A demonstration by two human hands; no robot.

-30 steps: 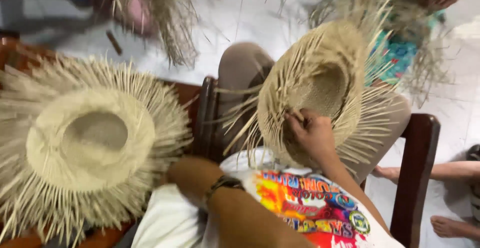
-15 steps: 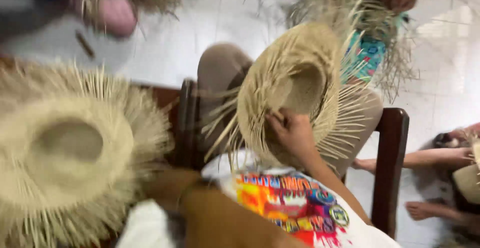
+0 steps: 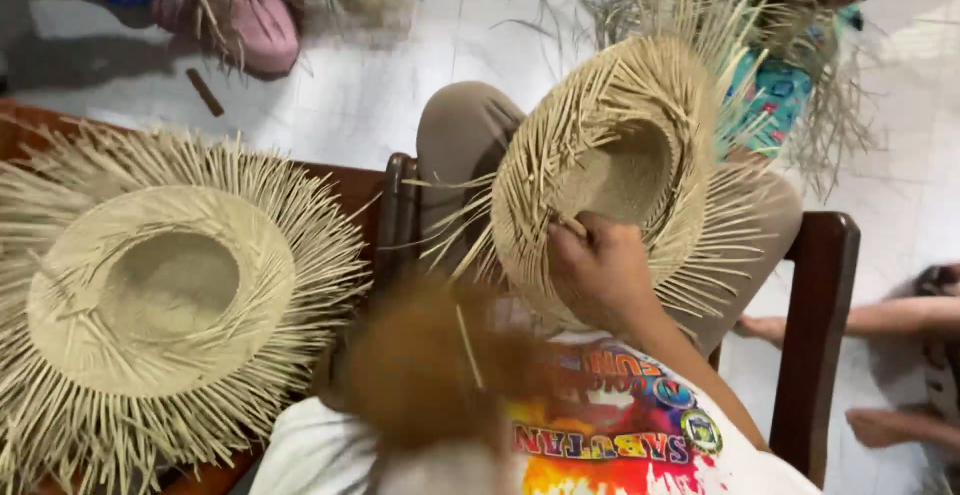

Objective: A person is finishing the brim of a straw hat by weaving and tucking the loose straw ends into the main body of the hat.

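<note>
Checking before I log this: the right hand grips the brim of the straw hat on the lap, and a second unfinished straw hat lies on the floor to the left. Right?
Not quite. The head view shows the second hat resting on a wooden chair, not the floor. The right hand does grip the lap hat at its brim.

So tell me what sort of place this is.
Probably an informal hat-weaving workspace: the right hand grips an unfinished straw hat, a second hat lies beside it, and loose straw litters the white tiled floor.

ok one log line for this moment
right hand: gripping hat brim | left hand: blurred, holding a straw | second hat: on chair at left
</note>
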